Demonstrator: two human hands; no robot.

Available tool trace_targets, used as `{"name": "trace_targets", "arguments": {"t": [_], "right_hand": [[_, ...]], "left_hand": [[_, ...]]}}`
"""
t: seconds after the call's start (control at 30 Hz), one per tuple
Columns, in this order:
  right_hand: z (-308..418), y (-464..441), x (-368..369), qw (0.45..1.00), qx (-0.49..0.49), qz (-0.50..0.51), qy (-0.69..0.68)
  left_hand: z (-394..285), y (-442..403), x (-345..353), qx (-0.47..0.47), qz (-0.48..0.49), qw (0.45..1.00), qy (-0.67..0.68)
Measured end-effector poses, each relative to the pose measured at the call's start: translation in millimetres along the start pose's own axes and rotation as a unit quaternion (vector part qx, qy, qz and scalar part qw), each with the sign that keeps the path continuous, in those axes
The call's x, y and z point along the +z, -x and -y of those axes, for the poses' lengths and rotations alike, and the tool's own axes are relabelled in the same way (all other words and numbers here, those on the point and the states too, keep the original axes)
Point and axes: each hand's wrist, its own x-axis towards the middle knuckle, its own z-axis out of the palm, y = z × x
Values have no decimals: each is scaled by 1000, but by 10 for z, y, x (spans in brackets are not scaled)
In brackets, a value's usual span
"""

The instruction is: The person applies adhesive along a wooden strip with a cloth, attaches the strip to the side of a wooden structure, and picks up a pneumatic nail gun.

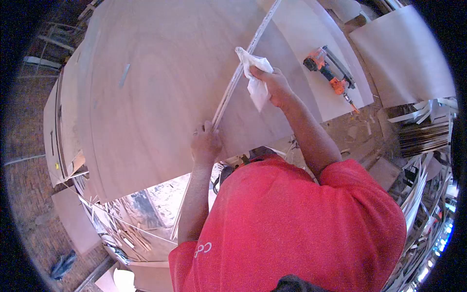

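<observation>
A long narrow strip (227, 95) lies slantwise across a large wooden sheet (146, 107). My left hand (206, 144) is closed around the strip's near end, at the sheet's front edge. Farther up, my right hand (275, 86) grips a crumpled white bag (258, 85), whose narrow tip touches or hangs just over the strip. What is inside the bag cannot be made out. Whitish smears show along the strip.
An orange and black nail gun (327, 70) with a hose fitting lies on a pale sheet at the right. Beyond it is another brown sheet (404, 58). Stacked thin boards (424, 139) are at the far right. Wood offcuts (124, 231) lie at lower left.
</observation>
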Motion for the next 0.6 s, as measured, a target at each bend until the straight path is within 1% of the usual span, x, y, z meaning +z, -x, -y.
{"name": "trace_targets", "arguments": {"t": [0.03, 0.07, 0.13, 0.2, 0.23, 0.27, 0.3, 0.33, 0.37, 0.43, 0.57, 0.6], "right_hand": [[-5, -9, -7, 999, -4, -6, 31], [-3, -10, -22, 1000, -3, -4, 30], [61, 35, -19, 997, -23, 61, 43], [80, 28, -49, 996, -29, 74, 44], [75, 24, -69, 995, -36, 85, 45], [60, 7, -100, 995, -34, 86, 45], [40, -16, -136, 998, -9, 65, 13], [23, -43, -175, 999, 14, 43, -18], [12, -70, -211, 999, 15, 44, -17], [-7, -123, -272, 975, 48, 50, -210], [-90, -229, -387, 979, 56, 41, -191], [-95, -233, -408, 992, 57, 14, -113]], "left_hand": [[-16, 1, -21, -2, 0, 1000, -1], [-34, 2, -41, -6, -4, 1000, 5], [-33, 2, -38, -11, -7, 1000, 10], [-29, 9, -14, -2, -32, 999, 34], [-29, 17, -16, -5, -30, 999, 34], [-28, 15, -14, -16, -9, 999, 27], [-30, 17, -16, -26, 12, 999, 20], [-25, 18, -2, -28, 13, 999, 21], [-23, 15, 2, -23, 2, 999, 28], [-24, 17, 4, -20, -8, 999, 36], [-29, 11, -35, -15, -15, 999, 45], [-27, 8, -34, -14, -15, 999, 46]]}}
